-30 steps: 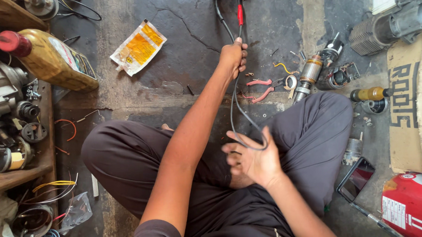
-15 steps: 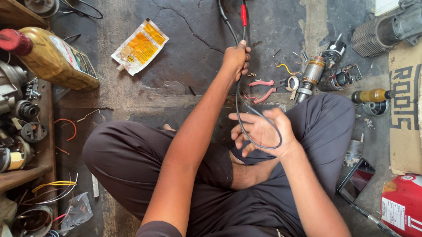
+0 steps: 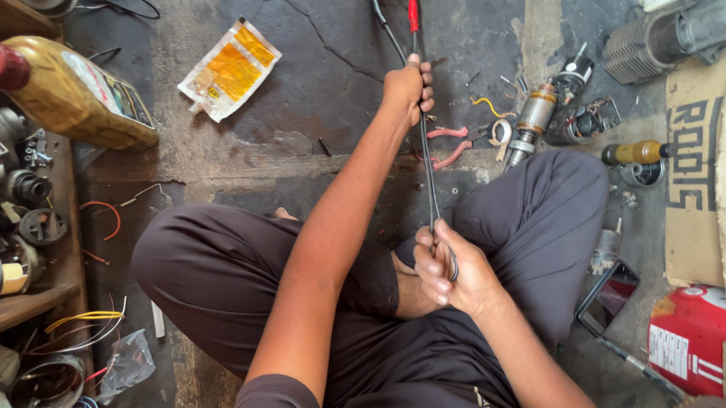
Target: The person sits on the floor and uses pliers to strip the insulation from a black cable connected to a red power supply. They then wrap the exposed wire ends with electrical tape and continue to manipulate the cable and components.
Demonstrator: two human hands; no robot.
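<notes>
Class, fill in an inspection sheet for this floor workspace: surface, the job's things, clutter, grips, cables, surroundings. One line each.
Surface: cracked, stained concrete floor; the person sits on it cross-legged.
Job's things: dark cable stretched straight between both hands, with a red sleeve near its far end.
Clutter: yellow sachet, oil bottle, red-handled pliers, motor armature, yellow-handled screwdriver.
Grips: left hand clenched on the cable, arm extended; right hand closed on it at the lap.
Cables: loose coloured wires at lower left.
Surroundings: wooden shelf with motor parts, cardboard, red container.
</notes>
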